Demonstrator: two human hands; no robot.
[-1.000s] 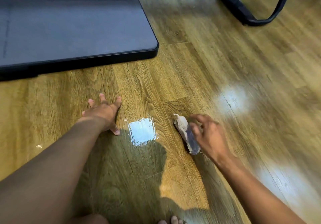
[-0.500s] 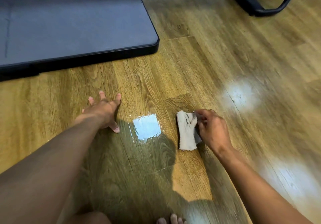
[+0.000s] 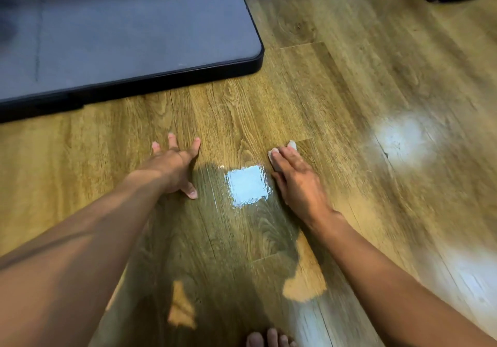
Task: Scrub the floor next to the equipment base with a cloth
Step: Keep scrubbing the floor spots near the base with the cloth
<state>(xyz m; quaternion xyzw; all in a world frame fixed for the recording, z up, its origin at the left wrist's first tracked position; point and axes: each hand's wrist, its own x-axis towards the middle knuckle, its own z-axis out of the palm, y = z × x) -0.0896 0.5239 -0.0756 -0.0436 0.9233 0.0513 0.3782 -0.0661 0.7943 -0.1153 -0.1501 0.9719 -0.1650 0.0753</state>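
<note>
My left hand [image 3: 174,163] braces on the floor [image 3: 349,99], fingers spread. My right hand [image 3: 295,177] has slid on top of the cloth [image 3: 292,146], fingers flat and pressing. The scrub stroke is on, heading for the equipment base [image 3: 161,83] ahead.

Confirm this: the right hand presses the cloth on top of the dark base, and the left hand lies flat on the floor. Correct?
Not quite. The head view shows the right hand pressing the cloth on the floor in front of the dark base, not on top of it. The left hand does lie flat on the floor.
</note>
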